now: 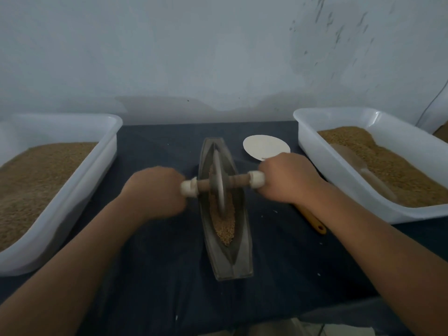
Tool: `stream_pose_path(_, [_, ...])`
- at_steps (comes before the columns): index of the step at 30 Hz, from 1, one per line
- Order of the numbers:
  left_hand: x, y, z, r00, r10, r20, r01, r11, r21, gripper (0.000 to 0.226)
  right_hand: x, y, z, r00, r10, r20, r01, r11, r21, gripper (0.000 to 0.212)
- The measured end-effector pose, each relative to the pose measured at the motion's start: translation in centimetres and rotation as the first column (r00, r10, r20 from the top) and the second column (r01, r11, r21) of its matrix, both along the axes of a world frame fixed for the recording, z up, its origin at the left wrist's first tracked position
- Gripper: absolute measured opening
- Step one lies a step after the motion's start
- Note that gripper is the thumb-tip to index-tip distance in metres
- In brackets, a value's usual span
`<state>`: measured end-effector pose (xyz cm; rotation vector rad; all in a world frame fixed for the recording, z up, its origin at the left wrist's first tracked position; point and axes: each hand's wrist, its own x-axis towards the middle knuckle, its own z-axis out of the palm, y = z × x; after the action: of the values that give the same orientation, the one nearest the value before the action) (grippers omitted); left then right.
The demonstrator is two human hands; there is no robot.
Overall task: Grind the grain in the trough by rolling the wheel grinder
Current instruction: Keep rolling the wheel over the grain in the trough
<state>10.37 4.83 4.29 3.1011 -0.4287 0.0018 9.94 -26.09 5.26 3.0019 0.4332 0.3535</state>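
Note:
A grey boat-shaped trough (238,260) lies lengthwise in the middle of the dark cloth, with tan grain (226,229) along its groove. The wheel grinder (221,184), a thin grey disc on a wooden axle with white end caps, stands upright in the trough's middle part, its lower edge in the grain. My left hand (155,190) is closed around the axle's left end. My right hand (289,178) is closed around the right end. Both hands look slightly blurred.
A white plastic tub (80,187) full of grain stands at the left; another white tub (306,141) at the right holds grain and a half-buried scoop (363,170). A white paper disc (265,146) lies behind my right hand. A yellow-handled tool (314,220) lies under my right forearm.

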Motion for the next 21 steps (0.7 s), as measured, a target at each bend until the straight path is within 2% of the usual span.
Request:
stream_pose_path(2, [-2.1, 1.0, -0.6, 0.999, -0.041, -0.018, 0.041, 0.999, -0.021, 0.02, -2.3, -0.7, 0.2, 0.998, 0.045, -0.034, -0.046, 0.999, -0.022, 0.036])
stream_pose_path(5, [-2.8, 1.3, -1.1, 0.999, -0.044, 0.03, 0.045, 0.999, -0.028, 0.024, -3.6, -0.8, -0.1, 0.999, 0.054, 0.007, -0.053, 0.998, -0.043, 0.031])
stream_pose_path(10, [2.3, -0.6, -0.1, 0.993, 0.068, 0.092, -0.069, 0.998, 0.005, 0.021, 1.7, 1.1, 0.0, 0.989, -0.067, 0.13, 0.068, 0.998, -0.009, 0.034])
stream_pose_path(13, [3.8, -0.9, 0.1, 0.99, 0.108, 0.093, -0.105, 0.994, -0.036, 0.02, 3.3, 2.0, 0.5, 0.982, -0.063, 0.177, 0.066, 0.998, -0.01, 0.029])
stream_pose_path(15, [2.8, -0.4, -0.3, 0.995, 0.083, 0.05, -0.081, 0.996, -0.046, 0.019, 2.4, 1.8, 0.5, 0.988, -0.049, 0.146, 0.05, 0.999, -0.004, 0.022])
stream_pose_path(17, [0.8, 0.3, -0.9, 0.999, 0.032, 0.019, -0.031, 0.998, -0.049, 0.021, 0.5, 0.8, 0.4, 0.998, -0.032, 0.051, 0.033, 0.999, -0.015, 0.026])
stream_pose_path(21, [-2.3, 0.9, -1.0, 0.994, -0.051, 0.096, 0.051, 0.999, 0.001, 0.023, -2.7, -1.3, 0.0, 0.986, 0.023, -0.165, -0.017, 0.999, 0.034, 0.028])
